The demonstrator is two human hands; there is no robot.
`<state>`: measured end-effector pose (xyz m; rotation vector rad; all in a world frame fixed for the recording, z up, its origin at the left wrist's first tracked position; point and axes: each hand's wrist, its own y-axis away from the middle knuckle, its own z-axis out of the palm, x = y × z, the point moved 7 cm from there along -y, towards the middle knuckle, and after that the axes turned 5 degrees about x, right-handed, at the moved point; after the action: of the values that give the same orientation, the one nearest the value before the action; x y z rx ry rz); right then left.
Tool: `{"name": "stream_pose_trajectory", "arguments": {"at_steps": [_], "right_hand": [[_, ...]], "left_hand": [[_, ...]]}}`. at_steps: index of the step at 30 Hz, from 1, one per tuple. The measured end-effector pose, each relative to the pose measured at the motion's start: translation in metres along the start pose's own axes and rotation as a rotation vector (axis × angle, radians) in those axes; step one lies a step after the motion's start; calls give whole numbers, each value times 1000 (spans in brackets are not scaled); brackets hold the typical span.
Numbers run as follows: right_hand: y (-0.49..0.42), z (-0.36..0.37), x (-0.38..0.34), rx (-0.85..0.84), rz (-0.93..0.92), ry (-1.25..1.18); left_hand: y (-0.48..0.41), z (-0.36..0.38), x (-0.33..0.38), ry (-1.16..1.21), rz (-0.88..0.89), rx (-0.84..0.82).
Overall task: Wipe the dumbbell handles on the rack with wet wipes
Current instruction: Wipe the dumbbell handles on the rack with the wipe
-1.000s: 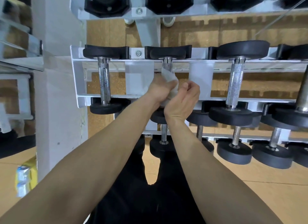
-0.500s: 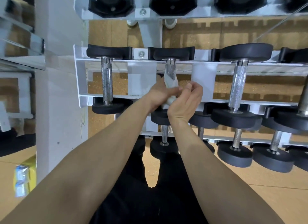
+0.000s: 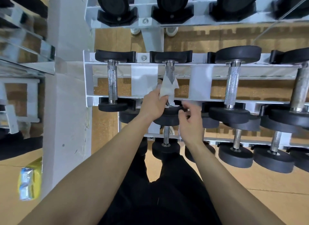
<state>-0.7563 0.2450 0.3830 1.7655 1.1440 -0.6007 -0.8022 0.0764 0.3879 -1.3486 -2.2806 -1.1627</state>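
Far left, down low, a yellow packet [image 3: 30, 179] lay by the foot of a white pillar [image 3: 66, 107]. Next over came the white rack [image 3: 87, 84], with a row of dumbbells lying front to back on its middle tier. The first dumbbell [image 3: 111, 81] on the left just sat there on its own, chrome bar showing.

The second one's handle [image 3: 169, 70] was where the action was. A white wet wipe [image 3: 168, 89] was wrapped round the near half of it, and the far knurled bit poked out above the wipe. The left hand [image 3: 153, 106] had its fingers curled round the wipe, gripping it against the bar from the left side.

Just right of that and a bit nearer, the right hand [image 3: 190, 122] held nothing, fingers loosely curled. Its fingertips were right by the black near-end weight [image 3: 173, 110] of that same dumbbell, but I couldn't tell if they actually touched it.

Further right on the same tier sat a third dumbbell [image 3: 233, 84] with a bigger plate, then a fourth dumbbell [image 3: 301, 89] at the edge of the shot. The lower-tier dumbbells [image 3: 235, 155] showed beneath the right arm, and black trousers [image 3: 167, 199] filled the bottom middle.
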Motion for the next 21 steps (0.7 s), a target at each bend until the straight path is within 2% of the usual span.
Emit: {"name": "stream_pose_trajectory", "arguments": {"at_steps": [3, 6, 9, 12, 15, 18, 21], "right_hand": [[-8, 4, -15, 19, -50, 41], [-20, 14, -27, -54, -39, 73], [-32, 20, -31, -139, 24, 97], [-48, 23, -30, -199, 101, 117], [-58, 25, -32, -246, 42, 156], [-59, 19, -26, -196, 55, 120], [-65, 9, -26, -55, 47, 104]], "left_hand": [[-5, 4, 13, 121, -26, -118], [-7, 6, 18, 345, -98, -254], [-11, 3, 10, 402, -136, -300], [-8, -1, 9, 169, -57, -291], [-2, -14, 8, -76, 47, -100], [7, -25, -4, -28, -9, 48], [9, -20, -9, 107, -28, -2]]}}
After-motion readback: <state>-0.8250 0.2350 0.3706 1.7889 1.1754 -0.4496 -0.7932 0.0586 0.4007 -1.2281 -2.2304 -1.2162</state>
